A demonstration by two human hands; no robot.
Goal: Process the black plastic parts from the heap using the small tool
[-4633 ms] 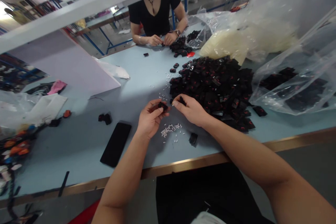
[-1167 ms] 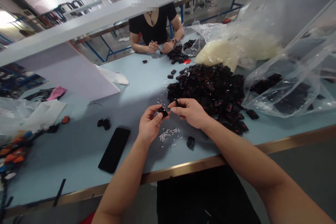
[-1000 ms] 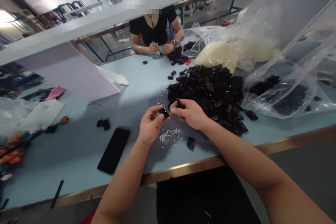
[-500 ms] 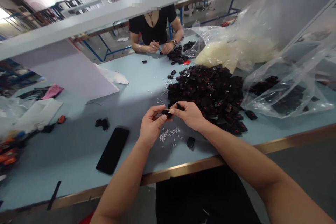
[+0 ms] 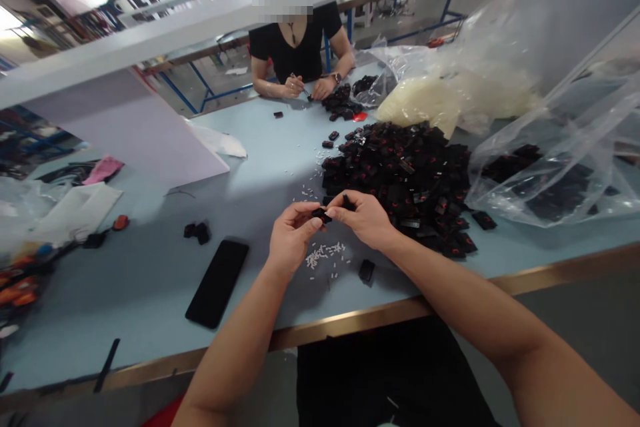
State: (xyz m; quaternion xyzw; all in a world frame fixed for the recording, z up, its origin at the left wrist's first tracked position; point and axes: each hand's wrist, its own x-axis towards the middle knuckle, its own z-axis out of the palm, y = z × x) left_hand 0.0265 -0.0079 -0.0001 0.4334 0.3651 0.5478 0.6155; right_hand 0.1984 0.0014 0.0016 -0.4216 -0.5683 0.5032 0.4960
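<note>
Both of my hands meet above the blue table, between the heap and a scatter of tiny white pieces. My left hand (image 5: 291,235) pinches a small black plastic part (image 5: 321,215) between thumb and fingers. The thumb and fingertips of my right hand (image 5: 367,219) are pressed together at the right side of that part. A dark object (image 5: 349,202) shows between the right fingers; its kind is hidden. Just below my hands lie the tiny white pieces (image 5: 323,253). One loose black part (image 5: 367,271) rests right of them. The large heap of black parts (image 5: 400,173) lies beyond my right hand.
A black phone (image 5: 217,283) lies left of my left forearm, with small black pieces (image 5: 197,232) behind it. Clear plastic bags (image 5: 560,173) stand at the right. Across the table a co-worker (image 5: 300,53) handles similar parts. A white divider panel (image 5: 145,127) stands at the left.
The whole view has shifted slightly. My hands stay together on the small black part, with hardly any change in the fingers.
</note>
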